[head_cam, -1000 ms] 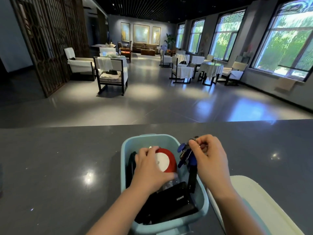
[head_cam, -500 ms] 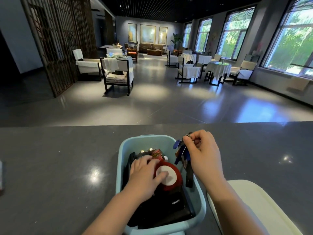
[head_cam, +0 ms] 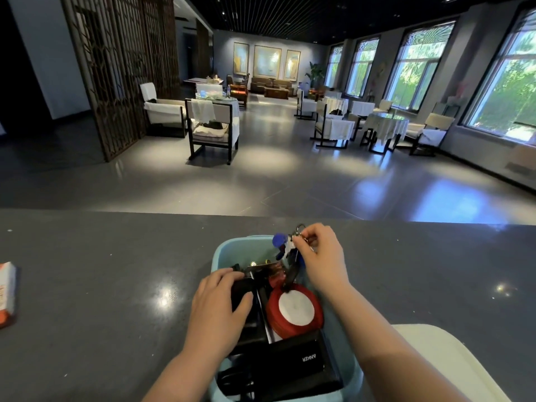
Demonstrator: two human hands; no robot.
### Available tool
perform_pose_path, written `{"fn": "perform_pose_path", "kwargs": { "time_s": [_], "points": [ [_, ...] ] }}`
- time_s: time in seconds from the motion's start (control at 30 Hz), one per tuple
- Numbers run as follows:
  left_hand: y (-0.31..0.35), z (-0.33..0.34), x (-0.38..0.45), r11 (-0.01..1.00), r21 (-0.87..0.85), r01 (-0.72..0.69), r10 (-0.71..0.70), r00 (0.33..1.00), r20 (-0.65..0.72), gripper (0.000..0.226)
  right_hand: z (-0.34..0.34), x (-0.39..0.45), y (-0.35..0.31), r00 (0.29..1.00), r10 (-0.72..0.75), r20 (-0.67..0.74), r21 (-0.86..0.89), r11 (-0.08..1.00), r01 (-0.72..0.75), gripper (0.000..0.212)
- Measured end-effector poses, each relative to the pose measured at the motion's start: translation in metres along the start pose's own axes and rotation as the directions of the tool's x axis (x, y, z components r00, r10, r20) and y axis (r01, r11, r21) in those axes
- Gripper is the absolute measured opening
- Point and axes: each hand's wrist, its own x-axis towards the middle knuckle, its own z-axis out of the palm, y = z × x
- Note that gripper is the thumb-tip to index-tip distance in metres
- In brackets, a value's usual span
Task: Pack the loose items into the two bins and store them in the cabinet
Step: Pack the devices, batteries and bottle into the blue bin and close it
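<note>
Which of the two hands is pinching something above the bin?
The right hand: it pinches the key bunch over the blue bin's far rim. The left hand lies on black items inside the bin.

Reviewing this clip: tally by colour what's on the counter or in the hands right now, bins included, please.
Light blue: 1, bin
White: 1, bin
Red: 1, ribbon roll
Black: 2, power bank, case under left hand
Blue and metal: 1, key bunch pinched by right hand
Orange-white: 1, pack at left edge
Total: 7; more in the bin is hidden.
</note>
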Motion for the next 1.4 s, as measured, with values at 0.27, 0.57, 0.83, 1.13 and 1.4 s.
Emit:
{"fn": "perform_pose_path", "kwargs": {
  "time_s": [0.27,0.57,0.83,1.13,1.4],
  "points": [
    [-0.002,0.001,0.000,1.000,0.004,-0.009,0.009,1.000,-0.012,0.040,-0.013,-0.025,0.021,0.976,0.117,0.186,-0.384,0.923,-0.038,0.009],
    [-0.021,-0.030,-0.025,0.995,-0.091,0.040,-0.046,0.997,-0.063,0.036,0.006,-0.053,-0.046,0.953,-0.062,0.296,-0.254,0.957,0.141,0.018],
    [-0.118,-0.125,-0.075,0.956,-0.011,0.292,-0.289,0.938,-0.189,0.034,0.121,-0.125,-0.132,0.798,-0.278,0.535,0.024,0.949,0.314,0.020],
    [-0.249,-0.219,-0.148,0.771,0.050,0.635,-0.592,0.743,-0.311,0.045,0.277,-0.173,-0.169,0.683,-0.203,0.702,0.030,0.966,0.256,0.035],
    [-0.309,-0.240,-0.165,0.737,0.179,0.652,-0.582,0.746,-0.324,0.052,0.417,-0.174,-0.232,0.701,-0.100,0.707,-0.158,0.943,0.294,0.079]
  ]
}}
